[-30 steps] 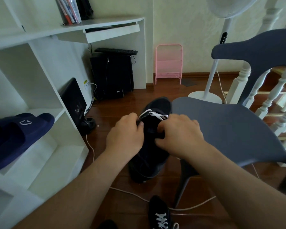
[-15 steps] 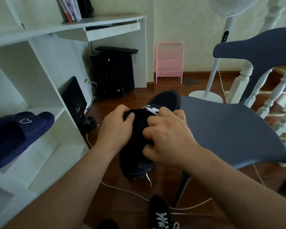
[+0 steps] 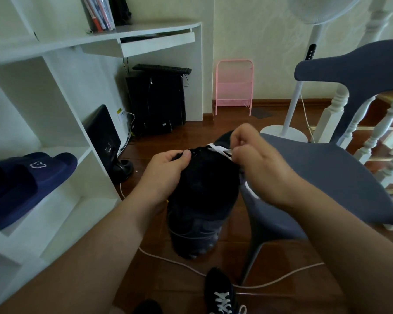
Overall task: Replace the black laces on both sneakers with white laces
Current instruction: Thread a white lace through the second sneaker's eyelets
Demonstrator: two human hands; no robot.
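1. Head view, position: the black sneaker (image 3: 202, 196) is held in the air beside the front edge of the grey chair (image 3: 327, 177), heel toward the camera. The second sneaker (image 3: 220, 293), already carrying white laces, lies on the floor at the bottom edge.
2. Head view, grip: the left hand (image 3: 166, 173) grasps the sneaker's side, thumb on the upper. The right hand (image 3: 259, 159) pinches the white lace (image 3: 218, 149) near the toe-end eyelets.
3. Risk, uneven ends: pulling with the right hand alone may draw the lace fully through one eyelet.
4. Risk, skipped eyelet: eyelets are black on black and partly covered by the fingers; verify each row.
5. Risk, slip: a loosened left hand would let the sneaker drop onto the cable (image 3: 173, 261) on the floor.
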